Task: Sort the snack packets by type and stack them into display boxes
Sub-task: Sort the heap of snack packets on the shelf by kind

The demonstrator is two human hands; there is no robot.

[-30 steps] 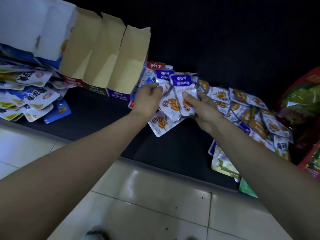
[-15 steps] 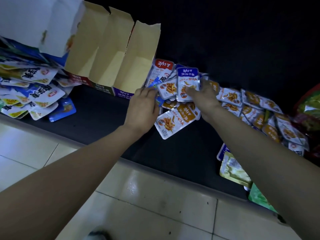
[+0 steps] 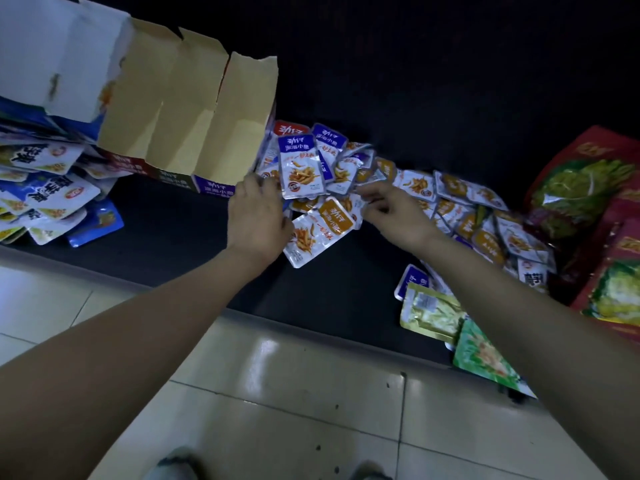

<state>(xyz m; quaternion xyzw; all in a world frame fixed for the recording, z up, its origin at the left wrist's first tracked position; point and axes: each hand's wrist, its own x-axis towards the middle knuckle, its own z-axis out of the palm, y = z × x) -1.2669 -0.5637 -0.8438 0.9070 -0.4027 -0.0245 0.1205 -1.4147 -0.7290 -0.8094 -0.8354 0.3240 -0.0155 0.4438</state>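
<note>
Now L hand (image 3: 258,220) rests flat on packet pile (image 3: 311,174), gripping nothing, prob. steadying it; R hand (image 3: 391,209) fingers half-curled, grip unclear; boxes (image 3: 194,116) beside.

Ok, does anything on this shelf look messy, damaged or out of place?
Yes. The display box has ragged, torn flaps. Snack packets lie in a loose jumble instead of stacks, and a green packet hangs over the shelf edge, where it might slip off.
</note>
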